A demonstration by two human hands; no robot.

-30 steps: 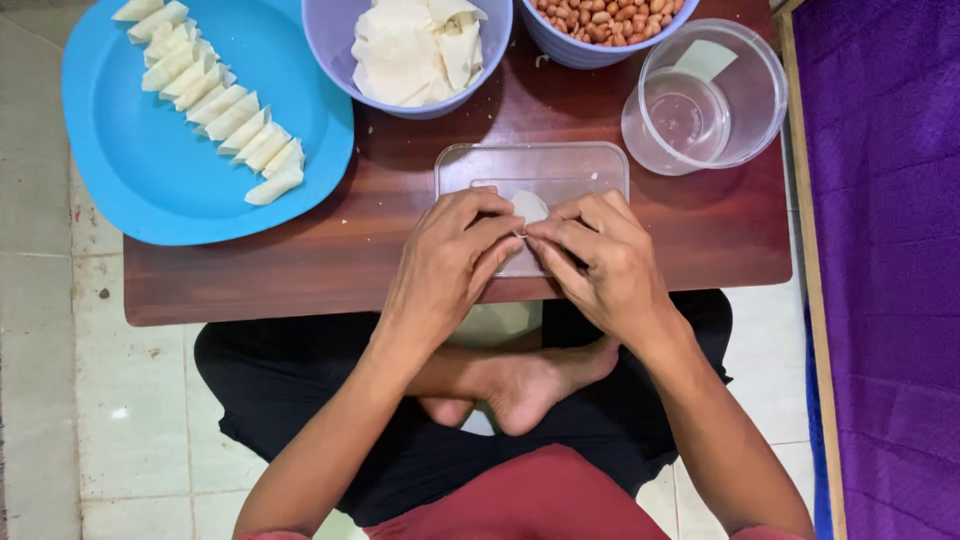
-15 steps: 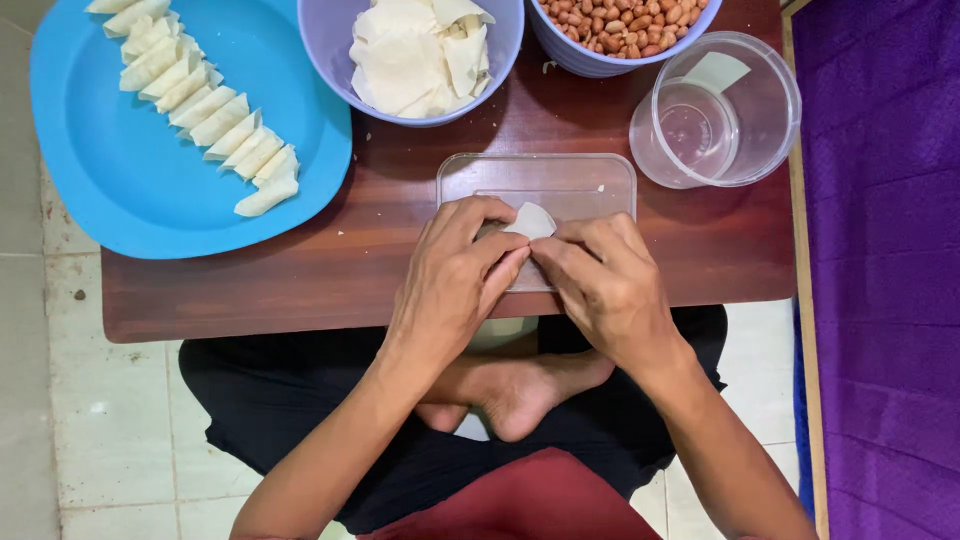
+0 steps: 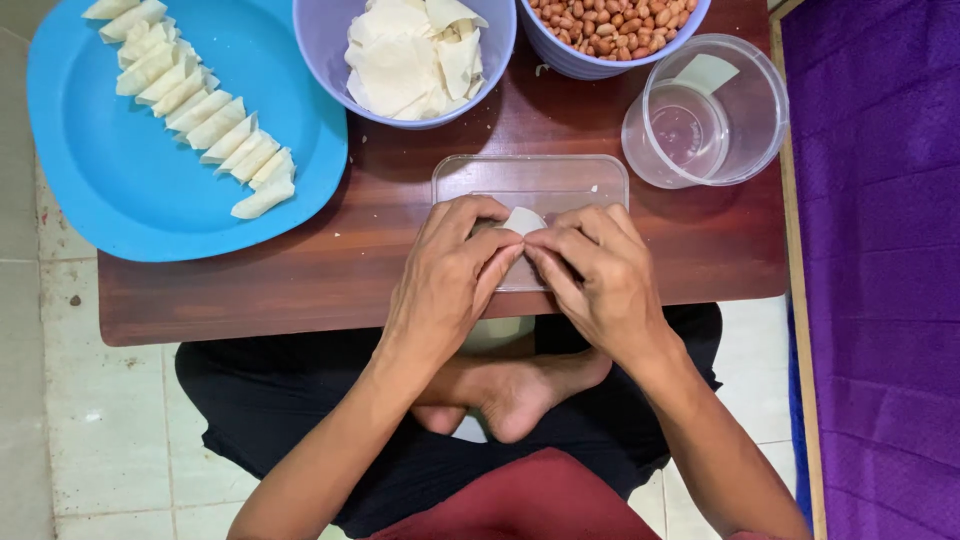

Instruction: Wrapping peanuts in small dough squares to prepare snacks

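My left hand (image 3: 447,282) and my right hand (image 3: 600,280) meet over a clear flat plastic lid (image 3: 530,180) on a low wooden table (image 3: 300,290). Between their fingertips they pinch a small pale dough wrapper (image 3: 522,220), of which only a corner shows. Both hands rest on the lid, thumbs and forefingers pressed together on the wrapper.
A blue plate (image 3: 120,200) at the left holds a row of several folded dough rolls (image 3: 200,110). Behind the lid stand a lilac bowl (image 3: 320,50) of flat wrappers (image 3: 410,60), a bowl of peanuts (image 3: 610,25) and a clear plastic cup (image 3: 705,115). Purple cloth (image 3: 880,250) lies at right.
The hands keep working the wrapper in place; its white corner now sticks out above the fingertips. The view has shifted slightly.
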